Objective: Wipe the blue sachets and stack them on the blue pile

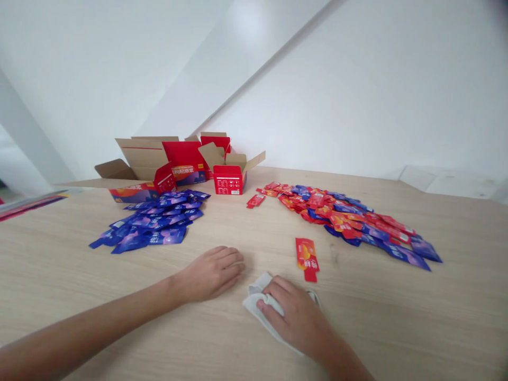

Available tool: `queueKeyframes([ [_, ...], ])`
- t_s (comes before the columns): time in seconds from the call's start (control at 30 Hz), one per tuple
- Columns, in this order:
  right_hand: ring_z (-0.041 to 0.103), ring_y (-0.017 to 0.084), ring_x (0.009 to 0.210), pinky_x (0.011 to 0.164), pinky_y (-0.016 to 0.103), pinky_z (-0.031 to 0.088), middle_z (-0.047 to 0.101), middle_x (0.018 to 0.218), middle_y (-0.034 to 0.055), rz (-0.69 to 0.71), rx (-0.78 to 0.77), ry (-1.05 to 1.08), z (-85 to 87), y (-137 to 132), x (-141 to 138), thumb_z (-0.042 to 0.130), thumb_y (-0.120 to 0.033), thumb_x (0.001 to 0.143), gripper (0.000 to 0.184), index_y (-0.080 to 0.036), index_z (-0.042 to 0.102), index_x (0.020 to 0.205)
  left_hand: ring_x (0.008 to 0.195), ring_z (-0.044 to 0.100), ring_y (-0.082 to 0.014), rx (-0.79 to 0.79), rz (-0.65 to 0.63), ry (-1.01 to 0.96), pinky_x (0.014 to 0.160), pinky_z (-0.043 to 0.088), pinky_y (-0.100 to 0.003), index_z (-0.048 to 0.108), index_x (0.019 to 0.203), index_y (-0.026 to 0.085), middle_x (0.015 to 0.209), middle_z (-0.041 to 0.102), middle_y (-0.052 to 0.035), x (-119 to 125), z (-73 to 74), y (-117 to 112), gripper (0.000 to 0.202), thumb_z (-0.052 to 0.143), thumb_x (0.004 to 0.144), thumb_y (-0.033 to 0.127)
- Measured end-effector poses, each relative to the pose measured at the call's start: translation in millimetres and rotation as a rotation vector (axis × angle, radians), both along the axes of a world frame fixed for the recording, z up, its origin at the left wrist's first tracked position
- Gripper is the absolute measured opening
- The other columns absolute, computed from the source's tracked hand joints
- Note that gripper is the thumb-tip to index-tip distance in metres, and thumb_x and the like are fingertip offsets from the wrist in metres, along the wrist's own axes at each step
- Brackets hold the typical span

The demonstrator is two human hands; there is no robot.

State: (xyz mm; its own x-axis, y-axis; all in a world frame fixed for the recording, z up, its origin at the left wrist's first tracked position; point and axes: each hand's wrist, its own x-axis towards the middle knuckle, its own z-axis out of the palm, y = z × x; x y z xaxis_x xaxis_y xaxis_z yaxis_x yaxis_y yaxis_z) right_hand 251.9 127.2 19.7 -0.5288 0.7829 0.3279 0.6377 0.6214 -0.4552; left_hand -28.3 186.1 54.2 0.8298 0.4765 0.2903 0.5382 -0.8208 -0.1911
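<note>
Two hands are down on the table (436,317), and from my remote seat I read the scene from the left. Far out beyond the left fingertips, at the table's edge, lies a flat stack of sheets (27,203). Ahead of those fingertips and to their left stands an open carton (135,174). A pile of blue sachets (153,225) is spilled just in front of it. Its flaps are thrown wide, which I judge keeps its mouth free.

The left hand (212,272) lies palm down on bare wood, fingers (232,259) straight, close together and gripping nothing. I take it for a brace. Well beyond them sits a small red box (229,179), also open.

Just right of the left fingertips, nearly touching, is the cloth (254,301), white and crumpled. The right hand (296,315) lies on top of it, fingers bent down over its fold and pinning it to the table. That broad press, I judge, keeps the cloth from sliding loose.

Just past the right fingertips lies a single red sachet (307,258), apart from the rest. Farther out and to their right spreads a mixed heap of red and blue sachets (353,222), loosely fanned and unsorted as far as I can tell.
</note>
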Motion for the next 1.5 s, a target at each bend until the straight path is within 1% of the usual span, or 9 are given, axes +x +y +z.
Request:
queueKeyframes([
  [0.17,0.067,0.020,0.097,0.082,0.032,0.048,0.069,0.106,0.0005,0.008,-0.001,-0.021,-0.8,0,-1,0.059,-0.033,0.101,0.012,-0.025,0.067,0.106,0.098,0.065,-0.0191,-0.056,-0.030,-0.071,0.091,0.051,-0.033,0.066,0.115,0.023,0.102,0.070,-0.0054,29,-18.6,16,0.020,0.050,0.105,0.030],
  [0.37,0.066,0.019,0.096,0.081,0.031,0.046,0.069,0.106,0.0001,0.031,-0.005,-0.030,2.7,0,0,0.060,-0.035,0.100,0.013,-0.025,0.067,0.104,0.089,0.061,-0.0185,-0.112,0.094,-0.228,0.079,0.051,-0.031,0.065,0.103,0.021,0.094,0.064,-0.0057,20,-39.1,20,0.019,0.046,0.106,0.026],
  [0.6,0.065,0.019,0.098,0.083,0.030,0.046,0.070,0.107,0.0009,0.051,-0.020,-0.071,3.6,-4,-2,0.058,-0.041,0.101,0.020,-0.024,0.068,0.105,0.085,0.058,-0.0183,-0.119,0.122,-0.257,0.076,0.049,-0.031,0.063,0.097,0.020,0.089,0.060,-0.0048,20,-40.5,24,0.020,0.047,0.106,0.026],
  [0.73,0.065,0.018,0.097,0.083,0.029,0.048,0.070,0.106,0.0023,0.076,-0.007,-0.120,4.9,-5,-5,0.057,-0.042,0.101,0.024,-0.023,0.069,0.106,0.083,0.056,-0.0189,-0.076,0.062,-0.232,0.075,0.048,-0.033,0.064,0.093,0.020,0.088,0.060,-0.0055,33,-37.7,44,0.025,0.044,0.105,0.027],
  [0.9,0.066,0.018,0.095,0.080,0.029,0.050,0.071,0.103,0.0008,0.113,0.033,-0.153,3.8,-9,-10,0.059,-0.049,0.099,0.028,-0.023,0.069,0.103,0.087,0.060,-0.0188,-0.018,0.038,-0.229,0.083,0.052,-0.036,0.066,0.094,0.018,0.092,0.063,-0.0051,75,-39.4,96,0.022,0.051,0.103,0.033],
  [1.03,0.067,0.019,0.093,0.077,0.029,0.052,0.071,0.101,-0.0007,0.122,0.046,-0.152,-0.9,-10,-12,0.060,-0.051,0.097,0.029,-0.024,0.068,0.102,0.101,0.065,-0.0214,0.028,0.155,-0.303,0.090,0.056,-0.043,0.065,0.114,0.017,0.114,0.066,-0.0070,128,-47.5,143,0.028,0.064,0.099,0.040],
  [1.23,0.067,0.019,0.093,0.081,0.030,0.054,0.069,0.100,-0.0009,0.113,0.014,-0.123,-4.4,-8,-11,0.061,-0.054,0.096,0.032,-0.025,0.068,0.106,0.116,0.063,-0.0265,0.063,0.329,-0.454,0.098,0.056,-0.050,0.061,0.131,0.019,0.134,0.061,-0.0111,198,-58.4,198,0.039,0.065,0.099,0.040],
  [1.37,0.068,0.022,0.096,0.084,0.034,0.057,0.070,0.103,0.0015,0.113,-0.024,-0.154,-4.4,-6,-13,0.059,-0.054,0.097,0.035,-0.023,0.067,0.109,0.122,0.061,-0.0283,0.050,0.284,-0.493,0.102,0.054,-0.053,0.059,0.135,0.020,0.140,0.058,-0.0119,229,-59.3,219,0.042,0.065,0.099,0.039],
  [1.5,0.068,0.024,0.094,0.081,0.037,0.060,0.070,0.103,0.0040,0.119,-0.040,-0.180,-5.5,-6,-16,0.058,-0.054,0.098,0.036,-0.022,0.068,0.111,0.123,0.060,-0.0281,0.037,0.157,-0.488,0.103,0.053,-0.053,0.060,0.134,0.020,0.141,0.059,-0.0116,244,-58.9,231,0.040,0.064,0.099,0.038],
])
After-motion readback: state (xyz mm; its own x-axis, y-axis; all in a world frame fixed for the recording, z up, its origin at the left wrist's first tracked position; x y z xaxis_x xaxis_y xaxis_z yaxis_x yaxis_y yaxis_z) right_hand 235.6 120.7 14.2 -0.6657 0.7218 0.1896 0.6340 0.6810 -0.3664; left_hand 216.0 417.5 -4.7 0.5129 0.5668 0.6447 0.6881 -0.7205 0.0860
